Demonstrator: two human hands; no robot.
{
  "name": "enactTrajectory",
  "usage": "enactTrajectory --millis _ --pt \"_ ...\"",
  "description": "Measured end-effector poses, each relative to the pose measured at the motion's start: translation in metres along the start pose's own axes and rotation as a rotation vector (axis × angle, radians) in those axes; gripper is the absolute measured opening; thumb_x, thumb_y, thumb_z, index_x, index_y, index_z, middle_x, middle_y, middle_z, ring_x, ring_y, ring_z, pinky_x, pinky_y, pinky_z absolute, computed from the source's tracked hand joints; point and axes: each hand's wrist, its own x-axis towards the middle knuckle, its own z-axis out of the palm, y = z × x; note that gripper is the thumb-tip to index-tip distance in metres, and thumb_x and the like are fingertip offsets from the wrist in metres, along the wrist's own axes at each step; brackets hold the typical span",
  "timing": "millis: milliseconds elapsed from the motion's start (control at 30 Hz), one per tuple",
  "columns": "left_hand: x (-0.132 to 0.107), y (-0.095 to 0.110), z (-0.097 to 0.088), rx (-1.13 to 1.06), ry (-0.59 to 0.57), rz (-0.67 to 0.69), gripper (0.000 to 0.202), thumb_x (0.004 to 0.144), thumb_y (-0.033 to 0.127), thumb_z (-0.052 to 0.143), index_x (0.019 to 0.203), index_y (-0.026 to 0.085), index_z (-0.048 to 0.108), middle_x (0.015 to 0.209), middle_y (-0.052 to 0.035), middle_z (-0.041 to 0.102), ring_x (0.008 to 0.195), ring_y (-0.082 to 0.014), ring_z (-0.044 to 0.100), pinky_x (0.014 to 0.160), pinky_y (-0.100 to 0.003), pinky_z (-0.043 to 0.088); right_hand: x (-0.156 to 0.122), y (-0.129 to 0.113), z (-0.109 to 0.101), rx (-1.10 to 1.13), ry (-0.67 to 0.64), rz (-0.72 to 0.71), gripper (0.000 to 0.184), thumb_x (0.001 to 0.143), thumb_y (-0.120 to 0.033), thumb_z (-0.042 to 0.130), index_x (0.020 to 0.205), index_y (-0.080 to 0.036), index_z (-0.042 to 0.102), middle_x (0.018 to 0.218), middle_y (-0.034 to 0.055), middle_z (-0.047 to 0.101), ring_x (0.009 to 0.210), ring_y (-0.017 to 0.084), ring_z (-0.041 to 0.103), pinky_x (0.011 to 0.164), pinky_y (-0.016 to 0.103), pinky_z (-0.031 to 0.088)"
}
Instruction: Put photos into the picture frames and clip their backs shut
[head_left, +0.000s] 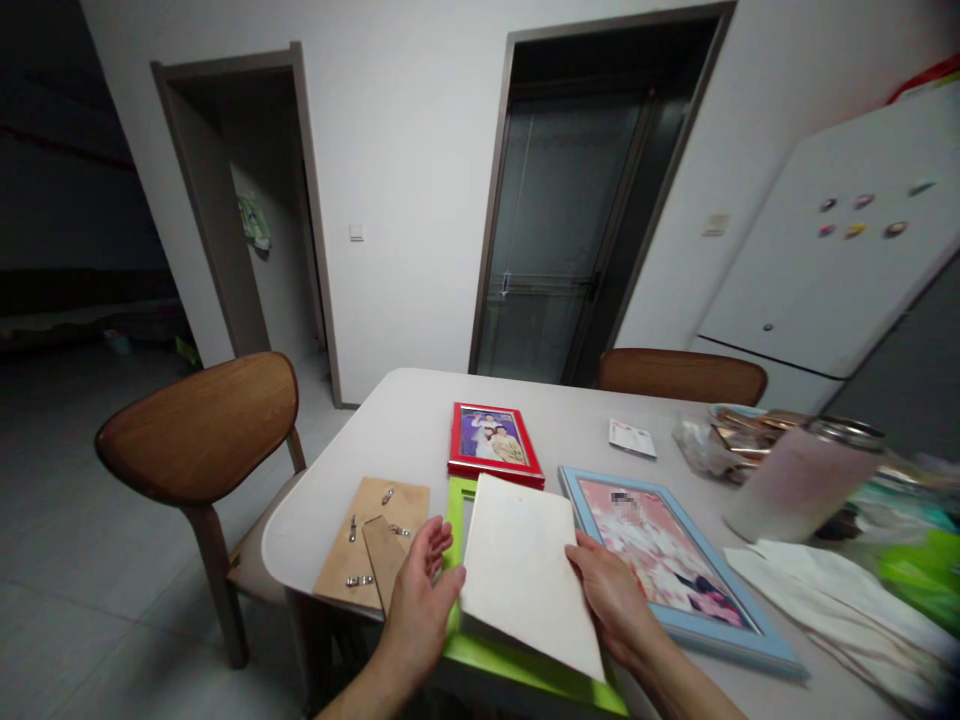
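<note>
A white sheet of card (529, 565) lies tilted over a lime-green picture frame (510, 657), hiding most of it. My right hand (611, 590) grips the card's right edge between thumb and fingers. At the opposite edge, my left hand (424, 590) is open, its fingers apart and its thumb tip at or very near the card. Left of the frame rests a brown backing board (337, 555) with metal clips and a stand leg (382, 560). A red picture frame (455, 440) sits just beyond the card. Close to my right hand is a light-blue picture frame (694, 535).
On the right of the white table (405, 410) stand a pink-and-white tumbler (799, 485), a white cloth (840, 590) and plastic bags (701, 445). A small white card (631, 437) lies farther back. Wooden chairs (202, 430) flank the table; a fridge (810, 270) is beyond.
</note>
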Motion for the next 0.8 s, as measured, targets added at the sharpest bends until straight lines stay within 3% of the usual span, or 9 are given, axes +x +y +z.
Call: enactTrajectory --millis 100,233,367,500,667,800 --pt "-0.004 -0.009 -0.01 0.294 -0.122 0.021 0.045 0.066 0.014 0.05 0.111 0.013 0.046 0.116 -0.0117 0.051 0.109 -0.0216 0.045 0.095 -0.036 0.033 0.005 0.004 -0.011 -0.134 -0.006 0.008 0.046 0.068 -0.02 0.031 0.11 -0.011 0.047 0.072 0.007 0.067 0.06 0.017 0.062 0.048 0.024 0.044" --pt "-0.013 -0.014 -0.01 0.596 -0.263 0.138 0.051 0.062 0.013 0.053 0.113 0.015 0.046 0.123 -0.0114 0.045 0.114 -0.024 0.039 0.098 -0.04 0.028 0.013 0.005 -0.005 -0.215 -0.007 -0.053 0.046 0.065 -0.018 0.032 0.106 -0.01 0.051 0.069 0.0051 0.067 0.062 0.017 0.061 0.052 0.023 0.044" --pt "-0.017 -0.017 -0.011 0.706 -0.338 0.242 0.053 0.062 0.012 0.054 0.114 0.015 0.045 0.126 -0.0125 0.041 0.116 -0.0244 0.036 0.097 -0.042 0.03 0.021 0.006 0.0 -0.309 0.014 -0.081 0.045 0.065 -0.019 0.034 0.105 -0.01 0.054 0.074 0.0049 0.067 0.064 0.018 0.061 0.054 0.024 0.044" --pt "-0.015 -0.019 -0.013 0.763 -0.341 0.277 0.048 0.065 0.013 0.054 0.112 0.014 0.046 0.123 -0.0135 0.045 0.113 -0.0244 0.04 0.096 -0.042 0.033 0.028 0.01 -0.001 -0.416 0.059 -0.146 0.042 0.068 -0.022 0.034 0.103 -0.01 0.054 0.081 0.0072 0.066 0.071 0.019 0.06 0.06 0.025 0.044" --pt "-0.008 -0.013 -0.006 0.88 -0.326 0.284 0.041 0.065 0.013 0.052 0.106 0.015 0.051 0.116 -0.0116 0.051 0.107 -0.0244 0.044 0.092 -0.04 0.036 0.026 0.009 -0.001 -0.911 0.11 -0.32 0.036 0.073 -0.025 0.034 0.099 -0.011 0.055 0.087 0.012 0.064 0.078 0.021 0.058 0.068 0.029 0.04" --pt "-0.005 -0.003 0.002 0.93 -0.344 0.288 0.031 0.065 0.01 0.047 0.094 0.017 0.059 0.105 -0.0086 0.057 0.101 -0.0242 0.047 0.09 -0.038 0.038 0.024 0.011 0.001 -1.262 0.192 -0.301 0.031 0.076 -0.03 0.036 0.09 -0.011 0.056 0.082 0.0141 0.061 0.074 0.023 0.058 0.063 0.03 0.038"
